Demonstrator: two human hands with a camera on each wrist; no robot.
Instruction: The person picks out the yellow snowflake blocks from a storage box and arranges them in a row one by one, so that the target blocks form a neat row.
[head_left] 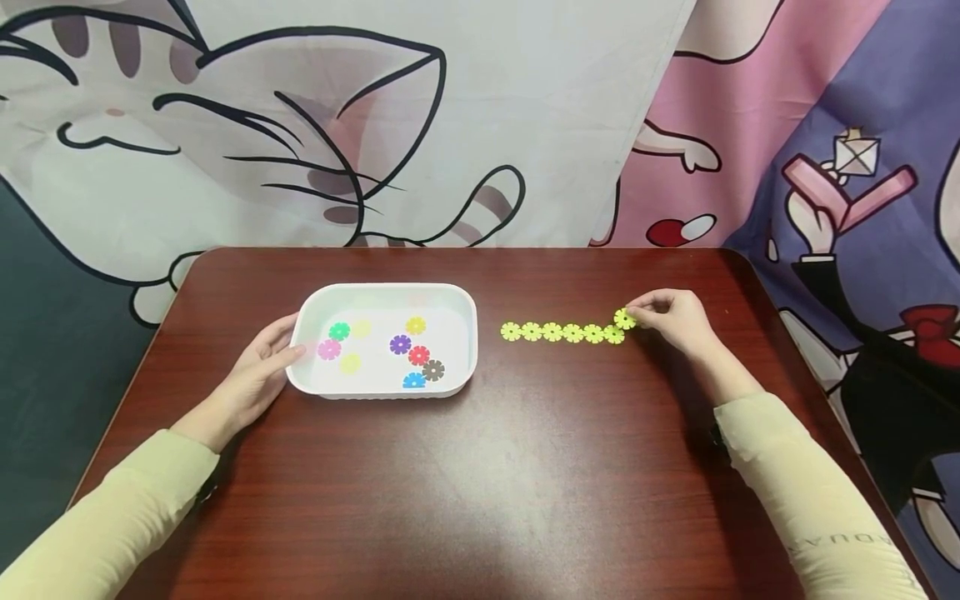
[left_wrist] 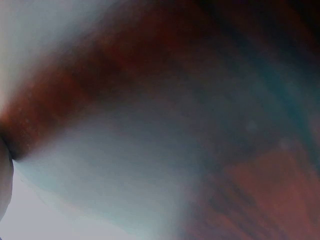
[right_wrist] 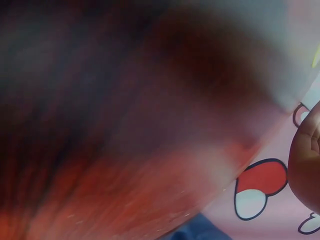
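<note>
At the left end of a white plastic tray (head_left: 375, 302), my left hand (head_left: 253, 372) grips the rim with the thumb over the wall. Several flower-shaped plastic discs lie in the tray, among them a green one (head_left: 340, 332), a pink one (head_left: 329, 349), a purple one (head_left: 401, 344) and a blue one (head_left: 414, 381). To the right, my right hand (head_left: 681, 321) pinches a yellow-green flower disc (head_left: 624, 318) between thumb and fingertips. That disc overlaps the right end of a straight row of yellow-green discs (head_left: 552, 332) on the table. Both wrist views are mostly blurred.
The brown wooden table (head_left: 480, 500) has rounded far corners. Behind its far edge hangs a printed cloth (head_left: 555, 100) with cartoon figures, white at left, pink and blue at right.
</note>
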